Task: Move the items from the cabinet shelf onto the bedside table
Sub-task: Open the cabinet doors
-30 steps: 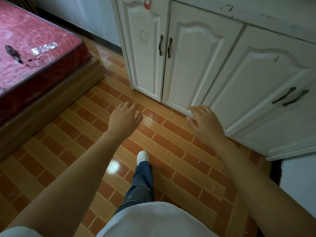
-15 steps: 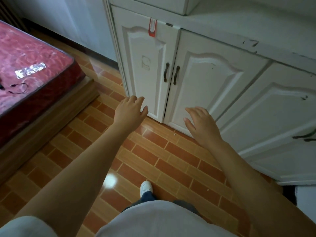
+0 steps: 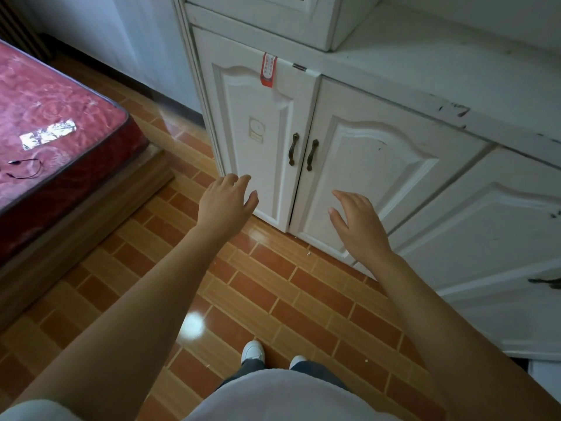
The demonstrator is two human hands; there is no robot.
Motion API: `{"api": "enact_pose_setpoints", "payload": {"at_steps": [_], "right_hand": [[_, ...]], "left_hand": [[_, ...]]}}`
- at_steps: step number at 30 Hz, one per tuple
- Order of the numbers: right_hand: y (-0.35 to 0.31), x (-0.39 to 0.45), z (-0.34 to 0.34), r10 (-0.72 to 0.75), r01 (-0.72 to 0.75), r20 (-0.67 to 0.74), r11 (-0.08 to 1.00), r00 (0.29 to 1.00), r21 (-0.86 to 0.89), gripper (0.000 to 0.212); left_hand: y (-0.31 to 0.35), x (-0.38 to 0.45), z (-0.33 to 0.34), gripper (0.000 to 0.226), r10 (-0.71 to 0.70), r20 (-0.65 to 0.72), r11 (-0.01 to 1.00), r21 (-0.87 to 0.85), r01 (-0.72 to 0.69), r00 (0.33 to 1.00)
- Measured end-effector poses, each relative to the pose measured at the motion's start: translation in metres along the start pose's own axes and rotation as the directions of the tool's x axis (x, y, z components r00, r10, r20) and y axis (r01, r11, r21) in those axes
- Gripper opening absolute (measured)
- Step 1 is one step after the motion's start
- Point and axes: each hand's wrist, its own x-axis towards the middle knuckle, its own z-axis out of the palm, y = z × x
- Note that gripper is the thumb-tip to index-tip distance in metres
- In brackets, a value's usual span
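A white cabinet (image 3: 373, 165) with closed double doors and two dark handles (image 3: 302, 154) stands in front of me. A red label (image 3: 269, 69) hangs at the top of the left door. My left hand (image 3: 224, 202) hovers open in front of the left door's lower part, holding nothing. My right hand (image 3: 355, 223) is open before the right door, fingers spread, empty. No shelf items and no bedside table are in view. The cabinet's white top ledge (image 3: 455, 62) carries an upper unit (image 3: 273, 16).
A bed with a red mattress (image 3: 51, 117) on a wooden base (image 3: 91, 214) is at the left, with a foil strip (image 3: 48, 133) and a thin black cord (image 3: 25, 168) on it. Orange tiled floor (image 3: 273, 284) lies between. Another cabinet door (image 3: 485, 238) is at the right.
The view has tilted up and I have stepped closer to the cabinet. Both hands have risen from floor level up in front of the double doors, still empty.
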Motion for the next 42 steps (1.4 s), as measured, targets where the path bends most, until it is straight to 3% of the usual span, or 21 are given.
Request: {"api": "enact_pose_setpoints", "payload": {"at_steps": [14,23,33,42], "right_hand": [[0.056,0.037,-0.002,-0.011,0.016,-0.023,0.972,1.0,0.233,0.044],[0.099,0.088,0.091,0.014,0.021,-0.089,0.925,0.996,0.379,0.043],[0.177,0.174,0.249,-0.074,0.119,-0.239,0.977,0.968,0.179,0.045],[0.217,0.224,0.3,-0.207,0.208,-0.412,0.977,0.888,-0.041,0.056]], "left_hand": [[0.052,0.03,0.034,0.047,-0.097,0.007,0.981,-0.169,0.097,0.995],[0.024,0.083,0.118,0.046,-0.04,-0.022,0.966,-0.258,0.033,0.999],[-0.04,0.183,0.287,0.048,0.115,-0.109,0.972,-0.192,-0.135,0.987],[-0.053,0.238,0.357,0.053,0.224,-0.262,0.956,-0.127,-0.264,0.939]]}}
